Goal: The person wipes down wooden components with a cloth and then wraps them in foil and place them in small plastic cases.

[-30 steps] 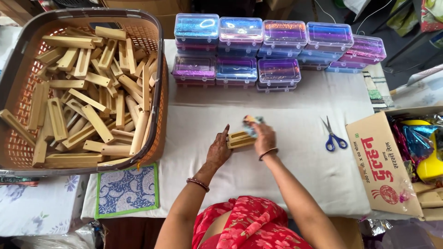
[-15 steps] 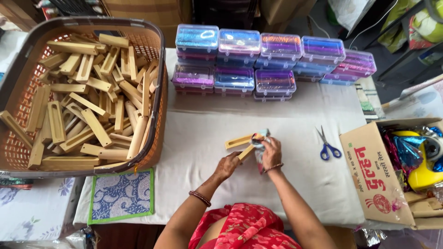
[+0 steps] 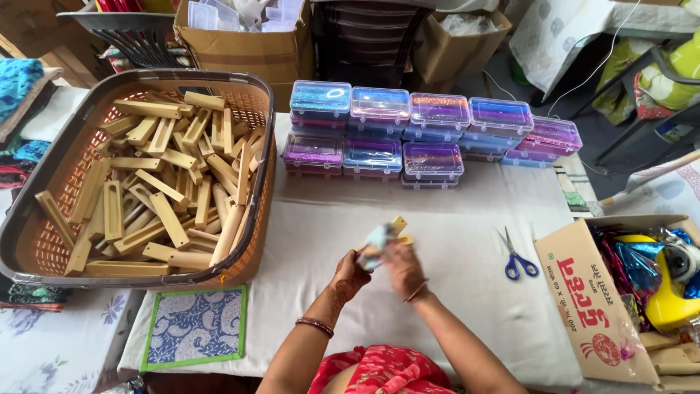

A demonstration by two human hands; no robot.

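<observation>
My left hand point(image 3: 351, 273) and my right hand point(image 3: 403, 266) are raised together above the white table cloth point(image 3: 313, 241), close to my body. Between them they hold a wooden piece point(image 3: 398, 226) wrapped partly in a pale blue shiny strip point(image 3: 377, 241); the motion blurs it. Both hands grip this bundle, left from below-left, right from the right side. A bangle sits on each wrist.
A large brown basket point(image 3: 44, 219) full of wooden pieces stands at the left. Stacked clear plastic boxes point(image 3: 408, 131) with glittery contents line the far side. Blue-handled scissors point(image 3: 516, 257) lie right of my hands. An open cardboard box point(image 3: 590, 306) stands at the right, a patterned mat point(image 3: 195, 327) at front left.
My hands have lifted the wooden pieces off the table and drawn them nearer, now turning them with the blue strip. The camera has shifted closer and lower.
</observation>
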